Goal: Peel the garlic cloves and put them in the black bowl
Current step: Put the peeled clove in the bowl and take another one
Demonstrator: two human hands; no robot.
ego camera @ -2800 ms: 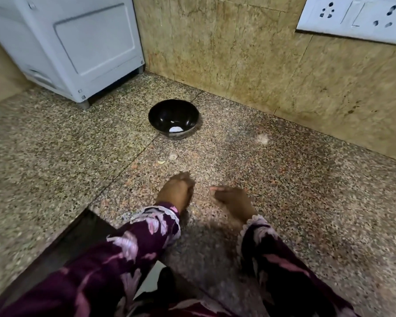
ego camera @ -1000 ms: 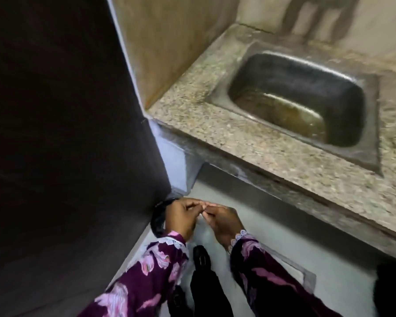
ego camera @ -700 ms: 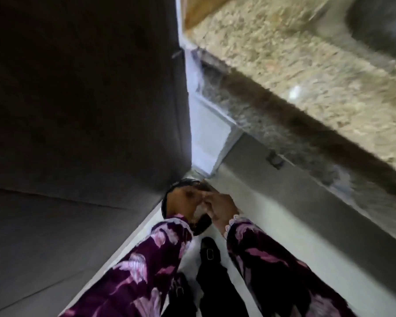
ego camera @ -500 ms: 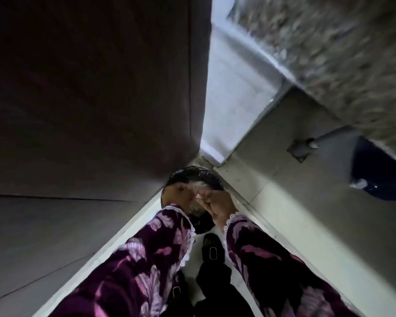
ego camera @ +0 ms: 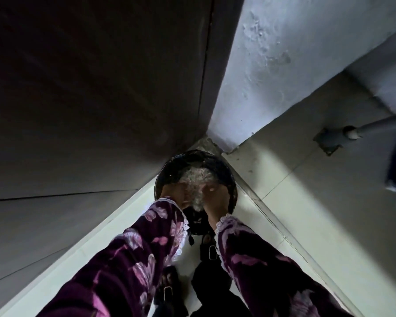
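Note:
Neither the black bowl nor any garlic clove is in view. A round black bin with a dark liner stands on the floor in a corner, with pale papery scraps lying inside it. My left hand and my right hand hang side by side over the bin's near rim, a small gap between them. Both hands are blurred and seen from the back, so their fingers and anything held in them are unclear. Purple flowered sleeves cover both arms.
A dark panel rises on the left and a whitish wall stands behind the bin. Pale floor tiles spread to the right, where a grey pipe meets the floor. My dark shoes stand just below the bin.
The view has swung from the granite counter and sink down to the floor bin. My hands, pinched together before, now hang slightly apart over the bin.

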